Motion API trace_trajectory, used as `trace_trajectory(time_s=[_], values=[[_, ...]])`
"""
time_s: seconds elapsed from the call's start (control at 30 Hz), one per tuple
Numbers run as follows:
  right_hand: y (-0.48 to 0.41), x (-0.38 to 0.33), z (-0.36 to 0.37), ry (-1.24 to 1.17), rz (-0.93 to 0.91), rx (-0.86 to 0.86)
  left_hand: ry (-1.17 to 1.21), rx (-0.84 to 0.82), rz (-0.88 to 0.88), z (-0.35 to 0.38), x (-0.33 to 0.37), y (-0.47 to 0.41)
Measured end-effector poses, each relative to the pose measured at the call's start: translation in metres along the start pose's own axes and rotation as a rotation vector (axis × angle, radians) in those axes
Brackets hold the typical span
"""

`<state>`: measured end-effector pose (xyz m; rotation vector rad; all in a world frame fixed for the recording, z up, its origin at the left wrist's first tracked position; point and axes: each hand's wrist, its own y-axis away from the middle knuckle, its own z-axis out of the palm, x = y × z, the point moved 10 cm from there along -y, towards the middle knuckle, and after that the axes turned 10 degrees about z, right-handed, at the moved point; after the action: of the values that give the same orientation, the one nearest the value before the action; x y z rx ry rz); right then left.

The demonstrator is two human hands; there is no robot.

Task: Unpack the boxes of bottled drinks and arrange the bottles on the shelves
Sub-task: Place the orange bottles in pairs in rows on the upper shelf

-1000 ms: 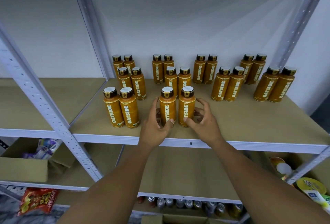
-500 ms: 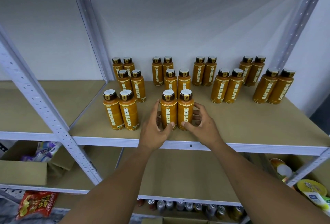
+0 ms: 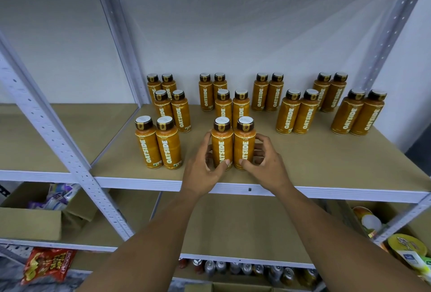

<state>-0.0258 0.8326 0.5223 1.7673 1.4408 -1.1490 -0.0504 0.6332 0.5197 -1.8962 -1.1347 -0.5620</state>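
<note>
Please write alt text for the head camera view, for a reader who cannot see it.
The left hand and right hand each hold one of two upright orange bottles at the shelf front; other pairs stand behind.

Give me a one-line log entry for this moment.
step: arranging bottles | left hand: grips left bottle | right hand: grips right bottle | both upright on shelf

Orange bottles [image 3: 221, 145]: twenty, upright on shelf [image 3: 314, 170], in ten pairs.
Two left columns: three pairs each, twelve bottles.
Two right columns: two pairs each, eight bottles.
Hands: two, left hand [image 3: 205, 168] and right hand [image 3: 265, 163].
Cardboard box [image 3: 30, 223], lower left: one.
Red snack bag [image 3: 49, 265]: one.
Silver cans [image 3: 235, 267], bottom row: partly hidden, count unclear.
</note>
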Motion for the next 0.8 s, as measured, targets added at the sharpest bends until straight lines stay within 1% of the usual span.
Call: trace_trajectory(time_s=[0.4,0.8], values=[[-0.0001,0.0015,0.001,0.02,-0.004,-0.006,0.01,-0.001,0.007,0.0027,-0.003,-0.0003],[0.001,0.0016,-0.0006,0.041,-0.007,0.032,-0.011,-0.029,0.018,0.0047,-0.0012,-0.0012]])
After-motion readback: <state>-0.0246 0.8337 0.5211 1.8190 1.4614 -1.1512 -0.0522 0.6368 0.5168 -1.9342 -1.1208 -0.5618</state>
